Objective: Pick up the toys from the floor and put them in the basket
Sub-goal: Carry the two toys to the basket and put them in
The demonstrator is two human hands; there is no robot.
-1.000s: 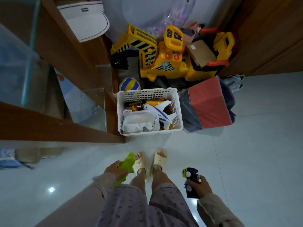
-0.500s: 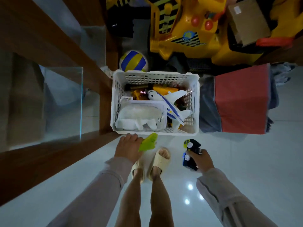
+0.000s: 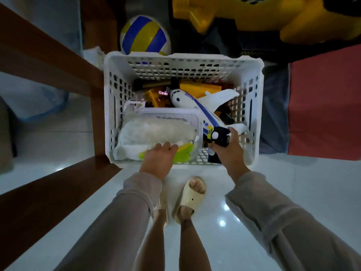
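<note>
Glossy white floor tiles fill the lower view, with a dark wooden frame at the left. Up top sits a big yellow ride-on toy, then a red storage box at the right and a blue-and-yellow ball just behind the white perforated basket. That basket is already crowded: a clear tub with something white inside, and a toy airplane lying across the pile. Both hands are over the near rim, low, probably so the toys settle rather than drop. The left hand presses fingers around a green toy at the tub's near edge; the right hand clasps a black toy vehicle over the airplane's tail.
</note>
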